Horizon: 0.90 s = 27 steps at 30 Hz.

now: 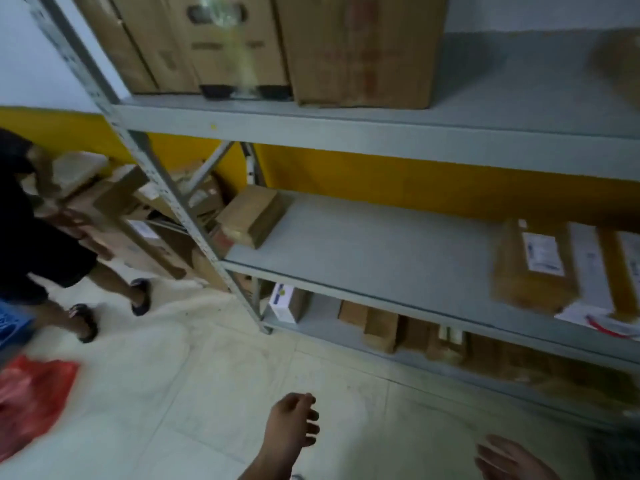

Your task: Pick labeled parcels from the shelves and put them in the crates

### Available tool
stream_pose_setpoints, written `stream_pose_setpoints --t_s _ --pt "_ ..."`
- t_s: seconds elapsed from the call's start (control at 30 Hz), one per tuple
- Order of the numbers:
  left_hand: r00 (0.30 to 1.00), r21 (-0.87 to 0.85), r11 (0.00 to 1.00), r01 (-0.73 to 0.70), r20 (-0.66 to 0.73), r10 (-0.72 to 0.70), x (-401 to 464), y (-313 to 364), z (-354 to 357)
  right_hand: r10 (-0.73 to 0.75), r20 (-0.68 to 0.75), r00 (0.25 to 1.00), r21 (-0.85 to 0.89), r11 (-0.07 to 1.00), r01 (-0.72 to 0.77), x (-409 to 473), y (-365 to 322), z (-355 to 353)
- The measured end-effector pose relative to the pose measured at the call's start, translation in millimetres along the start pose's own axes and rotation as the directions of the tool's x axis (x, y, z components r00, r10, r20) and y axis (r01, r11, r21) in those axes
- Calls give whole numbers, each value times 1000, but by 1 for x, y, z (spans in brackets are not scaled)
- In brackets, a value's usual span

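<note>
Hands come nearest, two of them, both holding nothing: the left hand (294, 424) with fingers loosely curled, the right hand (509, 459) spread and blurred. Beyond the right hand, three labeled parcels (535, 268) lie together on the middle shelf (381, 258). Farther left sits one brown box (251, 216). Left of both hands another person (31, 244) stands by a red bag (31, 400).

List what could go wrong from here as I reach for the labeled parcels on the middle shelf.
1. The labeled parcels sit bunched at the right end of the middle shelf; pulling one may drag its neighbours off the front edge.
2. Another person stands close by on the left, so turning with a parcel could mean a collision.
3. Both hands, left hand and right hand, are empty and low, and the picture is blurred.
</note>
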State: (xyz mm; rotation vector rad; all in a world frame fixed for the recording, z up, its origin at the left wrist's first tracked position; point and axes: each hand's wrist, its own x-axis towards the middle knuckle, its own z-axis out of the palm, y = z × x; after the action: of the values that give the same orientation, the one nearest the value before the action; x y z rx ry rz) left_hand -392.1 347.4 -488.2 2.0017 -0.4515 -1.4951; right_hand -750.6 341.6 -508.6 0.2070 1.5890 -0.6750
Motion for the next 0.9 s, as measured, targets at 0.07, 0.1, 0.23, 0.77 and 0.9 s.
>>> stream_pose_setpoints --t_s 0.07,0.1,0.23,0.77,0.9 --pt "999 2 1000 24 -36 -24 22 0 -62 -1 -28 1000 -70 998 -1 -4 22 57" --pt "998 4 1000 26 -58 -26 31 1 -91 -16 -25 1000 -101 995 13 -5 30 87" --pt "989 -1 1000 14 -145 -14 60 27 -181 -110 75 991 -162 979 121 -17 56 208" --pt "770 737 510 -444 22 638 315 343 -207 -364 448 817 -392 741 545 38 -64 644" --pt "837 645 671 -366 -87 540 369 389 -195 -451 388 804 -453 667 592 71 -91 719"
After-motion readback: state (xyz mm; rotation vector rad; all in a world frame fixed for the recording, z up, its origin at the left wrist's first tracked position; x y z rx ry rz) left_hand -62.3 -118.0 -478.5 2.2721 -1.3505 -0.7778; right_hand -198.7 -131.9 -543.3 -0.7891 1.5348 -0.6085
